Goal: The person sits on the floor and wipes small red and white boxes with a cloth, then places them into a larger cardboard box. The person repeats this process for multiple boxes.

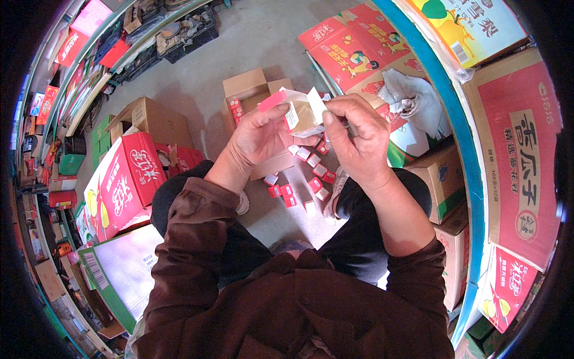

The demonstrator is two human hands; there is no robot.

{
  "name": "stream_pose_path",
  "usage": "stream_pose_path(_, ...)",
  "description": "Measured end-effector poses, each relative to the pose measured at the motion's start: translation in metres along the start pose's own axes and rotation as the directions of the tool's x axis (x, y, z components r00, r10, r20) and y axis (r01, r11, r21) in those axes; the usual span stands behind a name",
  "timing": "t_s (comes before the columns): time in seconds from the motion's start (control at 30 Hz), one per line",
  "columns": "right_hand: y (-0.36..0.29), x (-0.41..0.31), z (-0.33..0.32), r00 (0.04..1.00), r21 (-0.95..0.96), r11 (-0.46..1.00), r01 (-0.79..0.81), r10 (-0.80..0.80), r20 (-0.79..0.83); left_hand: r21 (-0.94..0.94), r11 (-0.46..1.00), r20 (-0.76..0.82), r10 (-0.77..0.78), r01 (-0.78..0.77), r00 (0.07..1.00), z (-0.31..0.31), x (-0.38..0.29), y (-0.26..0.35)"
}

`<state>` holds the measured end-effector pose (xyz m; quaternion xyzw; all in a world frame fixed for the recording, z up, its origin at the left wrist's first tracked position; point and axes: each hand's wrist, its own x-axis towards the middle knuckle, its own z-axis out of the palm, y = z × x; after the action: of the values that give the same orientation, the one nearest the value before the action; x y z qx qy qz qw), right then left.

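Note:
Both hands hold a small, open paperboard box (pixel 306 117) with a pink flap above the floor. My left hand (pixel 260 134) grips its left side, thumb on the edge near a printed white panel. The thumb and fingers of my right hand (pixel 356 139) pinch its right side by a raised white flap. Several small red-and-white boxes (pixel 288 196) lie scattered on the floor below, between the feet. Behind my left hand stands an open brown cardboard carton (pixel 245 84) with small red boxes inside; my hands partly hide it.
A red drink carton (pixel 121 184) and an open brown carton (pixel 163 121) stand at the left. Flattened red cardboard (pixel 354 49) and a grey cloth (pixel 410 96) lie at the right, beside a teal shelf edge (pixel 464 148). Crowded shelves (pixel 78 103) line the far left.

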<state>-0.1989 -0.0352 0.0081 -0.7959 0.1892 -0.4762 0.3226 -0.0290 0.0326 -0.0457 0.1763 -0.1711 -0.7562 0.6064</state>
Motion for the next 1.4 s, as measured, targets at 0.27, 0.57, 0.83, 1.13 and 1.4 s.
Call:
stream_pose_path(0.27, 0.003, -0.001, 0.002, 0.997, 0.03, 0.997, -0.077, 0.076, 0.032, 0.065, 0.997, -0.065, -0.027, 0.031, 0.998, 0.007, 0.002, 0.006)
stream_pose_path(0.57, 0.007, 0.0, 0.002, 0.983, -0.111, 0.993, -0.032, 0.051, 0.176, 0.227, 0.973, -0.197, 0.004, 0.041, 0.98, 0.011, 0.002, 0.012)
stream_pose_path(0.83, 0.01, -0.002, -0.004, 0.934, -0.232, 0.972, -0.032, 0.112, 0.341, 0.365, 0.925, -0.261, -0.004, 0.103, 0.965, 0.011, 0.001, 0.013)
stream_pose_path(1.13, 0.011, -0.007, 0.004, 0.934, -0.193, 0.974, -0.118, 0.175, 0.31, 0.355, 0.922, -0.347, -0.021, 0.152, 0.938, 0.011, -0.002, 0.015)
stream_pose_path(1.4, 0.013, -0.009, 0.007, 0.937, -0.201, 0.977, -0.076, 0.139, 0.32, 0.414, 0.89, -0.424, 0.004, 0.19, 0.906, 0.015, 0.0, 0.013)
